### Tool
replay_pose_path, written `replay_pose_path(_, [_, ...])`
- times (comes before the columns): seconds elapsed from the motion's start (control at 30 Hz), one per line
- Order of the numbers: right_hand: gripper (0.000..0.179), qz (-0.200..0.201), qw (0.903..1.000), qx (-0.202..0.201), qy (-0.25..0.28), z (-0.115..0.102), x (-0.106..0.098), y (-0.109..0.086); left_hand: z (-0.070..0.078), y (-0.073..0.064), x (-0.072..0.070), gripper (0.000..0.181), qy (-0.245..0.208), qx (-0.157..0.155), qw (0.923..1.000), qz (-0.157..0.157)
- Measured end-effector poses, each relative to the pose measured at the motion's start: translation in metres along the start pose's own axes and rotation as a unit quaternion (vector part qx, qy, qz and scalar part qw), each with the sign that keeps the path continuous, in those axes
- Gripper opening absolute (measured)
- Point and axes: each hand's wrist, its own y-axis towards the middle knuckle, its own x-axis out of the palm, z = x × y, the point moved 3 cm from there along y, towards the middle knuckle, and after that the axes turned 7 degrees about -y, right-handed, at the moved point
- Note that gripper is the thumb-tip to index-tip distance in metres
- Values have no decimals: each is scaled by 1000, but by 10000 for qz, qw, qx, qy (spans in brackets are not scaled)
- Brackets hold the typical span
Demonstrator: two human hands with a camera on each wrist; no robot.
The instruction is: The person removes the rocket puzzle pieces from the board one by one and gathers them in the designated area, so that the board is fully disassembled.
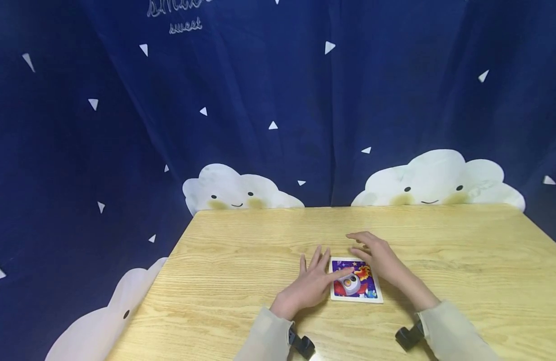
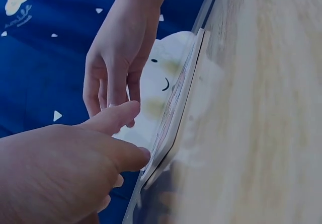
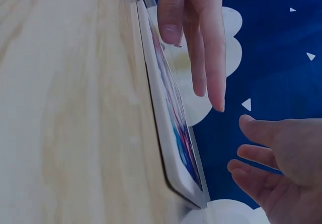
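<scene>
A flat square picture board point(image 1: 366, 290) lies on the table, with a white border and a purple space picture of a grey-and-red cartoon figure, flames and stars. My left hand point(image 1: 307, 287) is at its left side, fingers spread and thumb reaching over the picture; whether the thumb touches it I cannot tell. Above the board's right side hovers my right hand point(image 1: 381, 258), its fingers loosely bent and holding nothing. The left wrist view shows the board edge-on point(image 2: 183, 103), beyond the left hand point(image 2: 65, 168). Seen from the right wrist, a gap separates the right hand point(image 3: 289, 158) from the board point(image 3: 162, 113).
The wooden table point(image 1: 215, 281) extends to both sides of the board. Behind its far edge hangs a dark blue curtain point(image 1: 260, 75) with white triangles and smiling clouds. Each wrist carries a small black camera, one by the left sleeve point(image 1: 266, 338) and one by the right sleeve point(image 1: 451, 331).
</scene>
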Motion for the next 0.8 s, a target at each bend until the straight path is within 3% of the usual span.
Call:
replay_pose_path(0.2, [33,-330,9992,80,196,-3,6,1,1,-3,2,58,12,-2,9999,-137])
replay_pose_path(0.4, [26,-652,9977,156,71,-3,13,2,0,-4,1,51,-176,-78,9996,-230])
replay_pose_path(0.8, [13,-956,9953,-130,43,-3,26,4,-3,-3,3,46,-215,-95,9988,-436])
